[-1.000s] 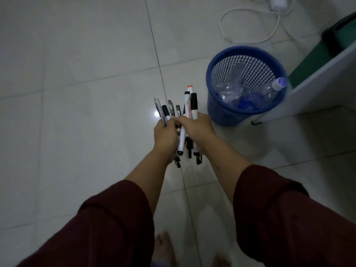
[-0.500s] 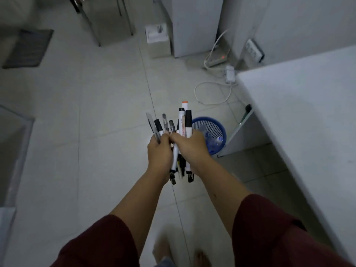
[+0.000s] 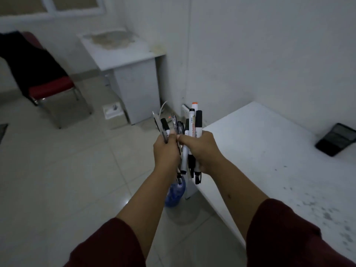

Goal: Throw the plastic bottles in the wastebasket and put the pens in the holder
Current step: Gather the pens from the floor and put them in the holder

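Observation:
Both hands hold one upright bundle of several pens and markers (image 3: 193, 123) in front of me, above the floor beside the white table (image 3: 273, 155). My left hand (image 3: 166, 151) grips the thin pens and my right hand (image 3: 201, 149) grips the thicker whiteboard markers, one with an orange cap. A black mesh pen holder (image 3: 336, 139) lies tipped on its side at the far right of the table, against the wall. The blue wastebasket (image 3: 175, 193) stands on the floor under my forearms, mostly hidden by them. No bottles can be made out in it.
A second white desk with a cabinet (image 3: 125, 54) stands in the far corner. A red chair with dark cloth (image 3: 46, 81) is at the left. A white tissue box (image 3: 112, 111) and a cable lie on the floor near the wall.
The view has lifted from the floor and wastebasket up to the table and walls. The table top and holder have come into sight. Both hands kept the same grip on the pens.

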